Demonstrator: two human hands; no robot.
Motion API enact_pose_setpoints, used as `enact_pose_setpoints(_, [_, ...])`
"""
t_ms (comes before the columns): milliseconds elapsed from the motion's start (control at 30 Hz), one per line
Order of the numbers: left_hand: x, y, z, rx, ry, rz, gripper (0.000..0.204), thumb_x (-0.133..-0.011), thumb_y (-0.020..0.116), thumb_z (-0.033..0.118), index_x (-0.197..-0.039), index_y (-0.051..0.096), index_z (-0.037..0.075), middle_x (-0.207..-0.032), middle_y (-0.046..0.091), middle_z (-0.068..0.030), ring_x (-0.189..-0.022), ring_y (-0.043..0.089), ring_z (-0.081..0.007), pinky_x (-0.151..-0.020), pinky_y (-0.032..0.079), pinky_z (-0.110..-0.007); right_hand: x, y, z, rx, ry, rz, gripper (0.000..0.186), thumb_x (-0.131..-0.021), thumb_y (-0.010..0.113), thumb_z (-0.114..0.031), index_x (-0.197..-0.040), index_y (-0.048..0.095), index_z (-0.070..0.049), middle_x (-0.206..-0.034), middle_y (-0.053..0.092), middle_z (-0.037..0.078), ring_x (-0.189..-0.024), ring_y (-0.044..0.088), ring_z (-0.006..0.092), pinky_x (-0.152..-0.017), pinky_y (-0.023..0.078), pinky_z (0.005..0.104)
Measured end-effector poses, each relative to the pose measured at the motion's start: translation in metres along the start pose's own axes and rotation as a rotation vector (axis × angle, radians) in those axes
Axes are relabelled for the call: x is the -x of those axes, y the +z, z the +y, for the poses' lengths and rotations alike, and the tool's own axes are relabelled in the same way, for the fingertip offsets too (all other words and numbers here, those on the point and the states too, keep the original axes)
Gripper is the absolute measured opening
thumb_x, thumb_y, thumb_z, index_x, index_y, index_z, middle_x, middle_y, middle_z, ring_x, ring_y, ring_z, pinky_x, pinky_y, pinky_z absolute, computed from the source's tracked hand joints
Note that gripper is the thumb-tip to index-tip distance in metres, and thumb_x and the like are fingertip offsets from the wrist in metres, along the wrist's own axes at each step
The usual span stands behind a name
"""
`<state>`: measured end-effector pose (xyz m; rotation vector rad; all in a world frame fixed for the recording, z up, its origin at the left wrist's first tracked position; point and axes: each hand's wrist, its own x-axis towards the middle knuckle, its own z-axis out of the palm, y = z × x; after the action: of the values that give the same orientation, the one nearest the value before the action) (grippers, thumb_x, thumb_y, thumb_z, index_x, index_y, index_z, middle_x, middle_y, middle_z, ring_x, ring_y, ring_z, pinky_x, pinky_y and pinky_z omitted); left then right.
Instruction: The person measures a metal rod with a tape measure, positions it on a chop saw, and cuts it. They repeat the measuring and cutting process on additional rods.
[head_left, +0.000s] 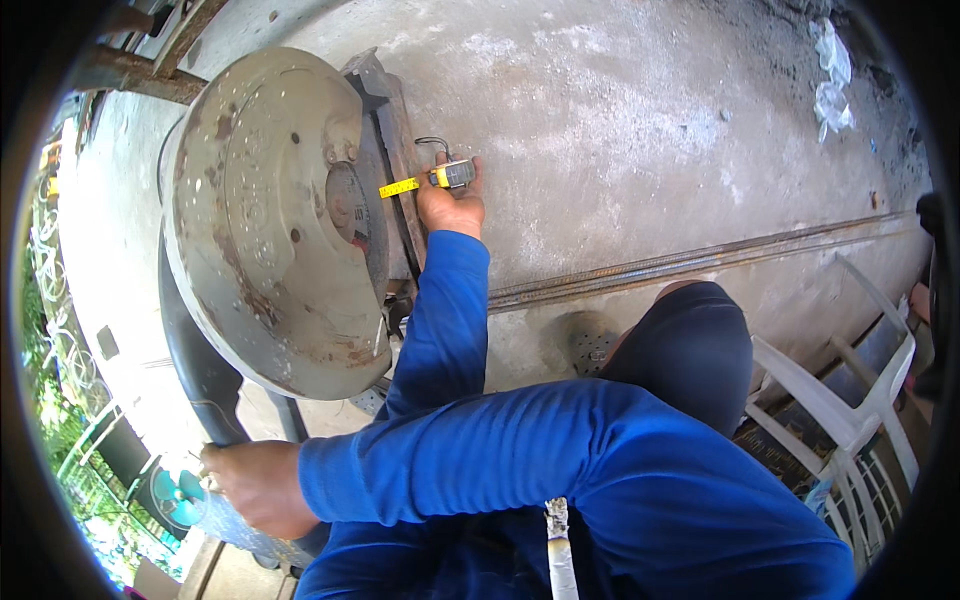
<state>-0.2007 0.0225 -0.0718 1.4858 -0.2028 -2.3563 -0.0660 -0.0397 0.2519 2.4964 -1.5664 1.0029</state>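
My left hand (450, 205) is closed on a yellow-and-grey tape measure (452, 174), with a short length of yellow tape (398, 188) out toward the saw's disc. It is just right of a chop saw with a large, rust-spotted beige guard (265, 220), a dark disc (372, 235) and a metal base (400, 130). My right arm crosses over my left; my right hand (255, 480) is curled at the lower left beside the saw's black arm (195, 380), and what it holds is hidden. A cigarette with long ash (560, 560) juts up from the bottom edge.
Several long rebars (700, 256) lie across the concrete floor (620, 130). A white plastic chair (860, 410) stands at right. Crumpled plastic (832, 75) lies at upper right. A rusty steel frame (140, 70) is at upper left, a small fan (182, 495) at lower left. My bent knee (690, 340) is below the rebars.
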Motion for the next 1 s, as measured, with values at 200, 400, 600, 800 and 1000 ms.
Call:
enact_pose_setpoints(200, [0.0, -0.008, -0.002, -0.009, 0.011, -0.025, 0.034, -0.109, 0.043, 0.038, -0.135, 0.046, 0.018, -0.138, 0.053, -0.007, -0.125, 0.052, -0.0286, -0.11, 0.043, -0.059, -0.017, 0.025, -0.014, 0.266, 0.087, -0.307, 0.042, -0.102, 0.046, -0.039, -0.128, 0.071, -0.017, -0.123, 0.071, 0.008, -0.117, 0.062, 0.0276, -0.111, 0.029, 0.0589])
enact_pose_setpoints(400, [-0.006, -0.007, 0.0, 0.003, -0.013, -0.036, 0.034, -0.109, 0.041, 0.041, -0.134, 0.047, 0.019, -0.138, 0.054, -0.0059, -0.124, 0.052, -0.0296, -0.108, 0.043, -0.06, 0.001, -0.004, -0.016, 0.092, 0.004, -0.494, 0.046, -0.105, 0.042, -0.039, -0.133, 0.067, -0.012, -0.121, 0.071, 0.009, -0.116, 0.061, 0.0227, -0.112, 0.028, 0.0549])
enact_pose_setpoints(600, [-0.007, -0.009, 0.001, 0.006, -0.015, -0.032, 0.035, -0.109, 0.04, 0.044, -0.134, 0.047, 0.021, -0.138, 0.056, -0.0052, -0.122, 0.054, -0.0295, -0.106, 0.044, -0.062, -0.051, 0.067, -0.047, 0.486, 0.167, -0.734, 0.049, -0.106, 0.04, -0.042, -0.131, 0.065, -0.008, -0.122, 0.068, 0.009, -0.119, 0.055, 0.0175, -0.113, 0.029, 0.0474])
enact_pose_setpoints(800, [-0.001, -0.005, 0.0, 0.035, -0.003, -0.023, 0.032, -0.109, 0.04, 0.041, -0.131, 0.049, 0.021, -0.137, 0.057, -0.0048, -0.123, 0.054, -0.0298, -0.106, 0.045, -0.062, -0.091, 0.159, -0.085, 0.912, 0.081, -1.08, 0.05, -0.108, 0.036, -0.046, -0.127, 0.065, -0.01, -0.124, 0.062, 0.012, -0.116, 0.051, 0.0183, -0.113, 0.029, 0.0389])
enact_pose_setpoints(1000, [0.005, -0.005, 0.001, 0.057, -0.02, -0.021, 0.025, -0.108, 0.043, 0.039, -0.121, 0.052, 0.02, -0.133, 0.058, -0.0035, -0.124, 0.053, -0.0307, -0.105, 0.045, -0.063, -0.079, 0.158, -0.059, 1.539, -0.438, -1.168, 0.065, -0.102, 0.042, -0.061, -0.132, 0.061, -0.006, -0.121, 0.062, 0.015, -0.11, 0.052, 0.0242, -0.106, 0.036, 0.0328])
